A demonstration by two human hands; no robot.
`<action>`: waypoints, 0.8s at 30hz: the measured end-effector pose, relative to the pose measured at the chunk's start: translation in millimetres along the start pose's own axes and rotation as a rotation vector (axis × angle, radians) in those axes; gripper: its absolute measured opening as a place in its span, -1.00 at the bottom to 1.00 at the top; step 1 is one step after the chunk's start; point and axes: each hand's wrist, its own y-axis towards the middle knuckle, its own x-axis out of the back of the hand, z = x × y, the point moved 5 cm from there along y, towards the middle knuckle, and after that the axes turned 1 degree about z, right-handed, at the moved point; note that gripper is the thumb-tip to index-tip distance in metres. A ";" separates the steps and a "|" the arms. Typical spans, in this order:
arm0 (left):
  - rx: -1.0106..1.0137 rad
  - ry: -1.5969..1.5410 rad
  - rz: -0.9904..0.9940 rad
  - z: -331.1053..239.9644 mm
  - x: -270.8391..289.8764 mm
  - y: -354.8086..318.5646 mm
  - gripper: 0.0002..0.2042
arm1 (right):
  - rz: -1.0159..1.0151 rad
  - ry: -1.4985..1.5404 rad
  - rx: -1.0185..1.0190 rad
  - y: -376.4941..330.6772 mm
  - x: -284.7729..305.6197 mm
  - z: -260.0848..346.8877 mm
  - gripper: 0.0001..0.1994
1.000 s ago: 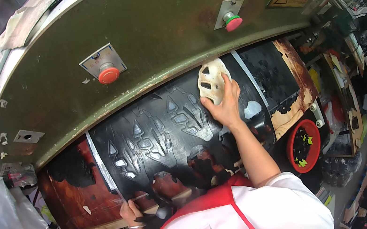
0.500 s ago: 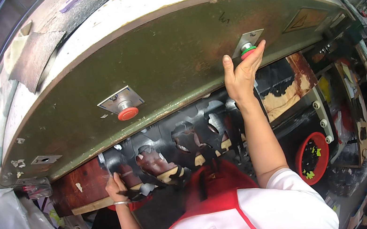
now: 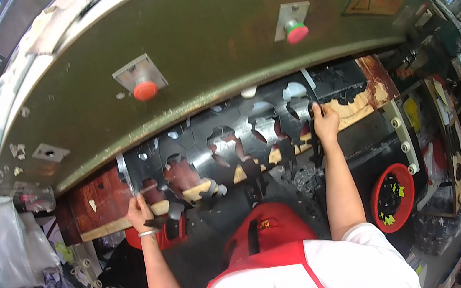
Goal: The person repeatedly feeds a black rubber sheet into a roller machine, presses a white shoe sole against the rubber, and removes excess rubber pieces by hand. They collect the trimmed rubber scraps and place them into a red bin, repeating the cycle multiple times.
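Observation:
A shiny black sheet [image 3: 196,160], full of cut-out holes and with ragged front edges, lies across the brown board below the machine front. My left hand [image 3: 138,214] pinches its left edge, where a narrow strip runs up toward the machine. At the sheet's right edge my right hand [image 3: 327,122] is closed on the dark margin, thumb uppermost. Through the holes, the reddish-brown board [image 3: 108,192] and its pale wooden front edge show. The fingertips under the sheet are hidden on both hands.
The green machine front [image 3: 216,45] spans the far side, bearing a red push button [image 3: 145,90] and a pink-and-green one [image 3: 296,31]. A red basin [image 3: 376,192] of black and yellow-green scraps stands at right. Clear plastic bags [image 3: 2,232] hang at left.
My right hand has come down from the pink-and-green button to the sheet's right edge and closed on it. The left hand stays at the left edge. The view has shifted, bringing more sheet into sight.

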 end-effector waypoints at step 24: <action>0.147 -0.320 -0.099 0.4 94.5 -144.2 -0.79 | 0.104 -0.146 0.278 -162.4 42.6 117.1 0.05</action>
